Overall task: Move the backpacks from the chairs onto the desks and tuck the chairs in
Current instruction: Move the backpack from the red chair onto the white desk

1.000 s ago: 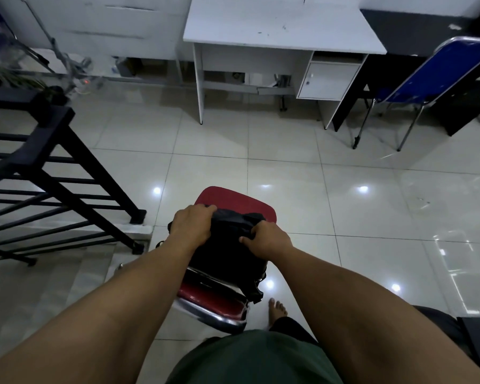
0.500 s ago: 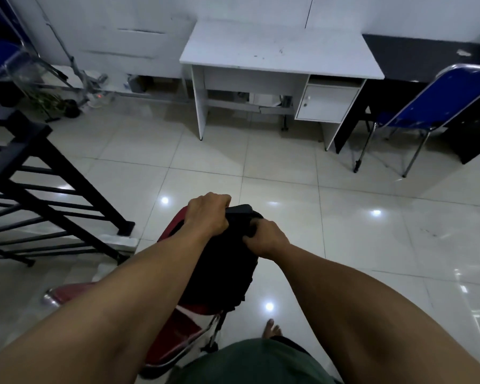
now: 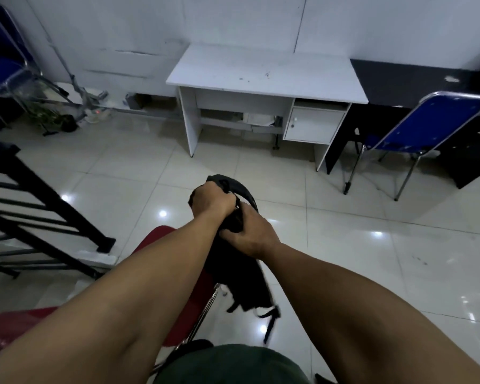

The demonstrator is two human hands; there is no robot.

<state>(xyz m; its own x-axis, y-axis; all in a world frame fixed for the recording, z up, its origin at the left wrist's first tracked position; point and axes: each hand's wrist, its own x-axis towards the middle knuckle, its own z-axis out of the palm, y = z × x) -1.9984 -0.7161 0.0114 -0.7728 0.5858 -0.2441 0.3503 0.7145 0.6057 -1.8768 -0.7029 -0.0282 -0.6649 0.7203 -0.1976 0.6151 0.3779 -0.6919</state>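
Note:
A black backpack (image 3: 237, 278) hangs in the air in front of me, its straps dangling low. My left hand (image 3: 212, 200) grips its top, and my right hand (image 3: 248, 235) holds it just below. The red folding chair (image 3: 155, 242) it came from lies under my left arm, mostly hidden. A white desk (image 3: 263, 70) with a small cupboard stands against the far wall, straight ahead. A blue folding chair (image 3: 424, 126) stands to the right, in front of a black desk (image 3: 405, 81).
A black metal stair railing (image 3: 39, 200) runs along the left side. Another blue chair (image 3: 3, 65) and some clutter with cables sit in the far left corner. Glossy tiled floor lies between me and the white desk.
The backpack has come up off the red chair's seat and now hangs in both my hands. My view has lifted toward the white desk.

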